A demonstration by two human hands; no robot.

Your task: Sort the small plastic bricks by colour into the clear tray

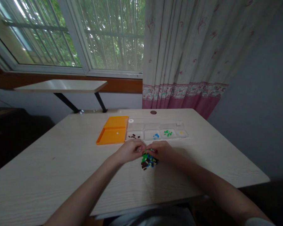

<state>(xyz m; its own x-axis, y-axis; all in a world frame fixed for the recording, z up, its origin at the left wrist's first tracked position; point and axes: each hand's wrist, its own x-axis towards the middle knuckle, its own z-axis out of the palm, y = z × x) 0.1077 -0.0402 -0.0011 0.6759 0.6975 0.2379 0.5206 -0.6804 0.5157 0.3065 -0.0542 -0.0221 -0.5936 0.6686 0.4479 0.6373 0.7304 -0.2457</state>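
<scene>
A small heap of mixed coloured pieces (149,161), green, blue, brown and dark, lies on the light wooden table (61,163). My left hand (129,150) and my right hand (161,150) rest on the far side of the heap, fingers curled and pinched together over its top. What the fingertips hold is too small to make out. Just beyond the hands stands a clear sorting tray (158,133) with brown pieces (134,136), blue pieces (156,136), green pieces (168,133) and a yellow piece (182,133) in separate compartments.
An orange lid (113,130) lies left of the clear tray. A small white ring (131,120) and a cable hole (153,112) sit near the table's far edge. Behind are a folding shelf (61,85), a window and a curtain (191,53).
</scene>
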